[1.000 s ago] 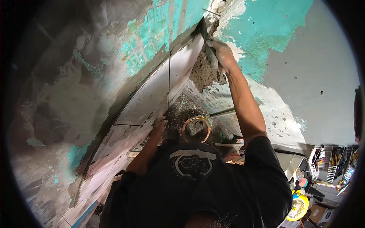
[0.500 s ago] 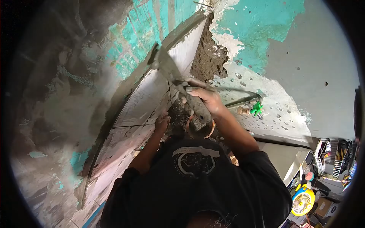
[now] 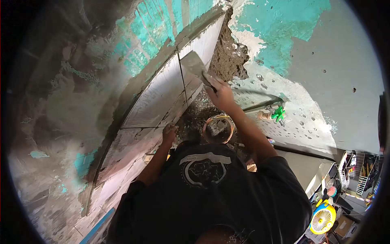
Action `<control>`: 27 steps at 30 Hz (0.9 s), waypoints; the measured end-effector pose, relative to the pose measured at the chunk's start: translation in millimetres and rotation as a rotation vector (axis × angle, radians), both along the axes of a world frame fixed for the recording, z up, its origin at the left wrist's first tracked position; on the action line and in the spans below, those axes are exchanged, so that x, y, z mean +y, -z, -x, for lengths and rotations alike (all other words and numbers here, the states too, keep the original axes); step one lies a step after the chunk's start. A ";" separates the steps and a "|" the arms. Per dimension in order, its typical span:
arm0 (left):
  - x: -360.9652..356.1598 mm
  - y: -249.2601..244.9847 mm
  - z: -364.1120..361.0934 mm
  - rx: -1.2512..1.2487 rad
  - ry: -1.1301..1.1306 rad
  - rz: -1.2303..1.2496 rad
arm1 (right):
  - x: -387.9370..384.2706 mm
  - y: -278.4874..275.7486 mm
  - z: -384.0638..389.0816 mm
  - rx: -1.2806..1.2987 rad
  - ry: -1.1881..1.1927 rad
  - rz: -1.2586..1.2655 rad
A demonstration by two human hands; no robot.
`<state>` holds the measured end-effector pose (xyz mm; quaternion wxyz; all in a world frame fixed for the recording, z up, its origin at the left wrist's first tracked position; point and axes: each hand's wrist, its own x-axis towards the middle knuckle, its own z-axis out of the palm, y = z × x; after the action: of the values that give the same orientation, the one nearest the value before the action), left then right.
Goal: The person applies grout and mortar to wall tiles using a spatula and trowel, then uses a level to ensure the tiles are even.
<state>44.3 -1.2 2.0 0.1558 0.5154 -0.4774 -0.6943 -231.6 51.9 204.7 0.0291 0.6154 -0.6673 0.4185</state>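
My right hand (image 3: 219, 92) is closed around the handle of a putty knife (image 3: 192, 64). The knife's wide grey blade lies against the white wall tile (image 3: 162, 90), just right of a dark vertical joint. My left hand (image 3: 170, 133) is lower down, beside the tiled wall's lower pinkish tiles (image 3: 130, 148). Its fingers are loosely bent and partly hidden, with no object visible in them. Below my right hand stands a round bucket (image 3: 206, 131) with an orange rim and grey material inside. Grey mortar (image 3: 140, 83) runs in a band along the tiles' top edge.
Rough exposed masonry (image 3: 229, 57) fills the corner right of the tiles. A green-handled tap (image 3: 278, 114) juts from the pitted right wall. At lower right are a yellow-and-blue fan (image 3: 323, 219) and a wire rack (image 3: 357, 168). Rubble (image 3: 199, 107) covers the floor by the bucket.
The putty knife has gone from tilted, mortar on its blade edge, near the tiles' top edge to flat on the tile further right. My right hand has moved up, uncovering the bucket.
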 end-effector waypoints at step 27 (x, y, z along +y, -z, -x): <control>7.6 4.2 -92.7 -0.332 0.088 -0.094 | 59.0 134.5 -1.6 -2.237 -0.289 -0.130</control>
<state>137.0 6.4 -2.2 0.0200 0.6082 -0.4858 -0.6274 -230.0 110.9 70.2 -0.6654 -0.0331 -0.2615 0.6984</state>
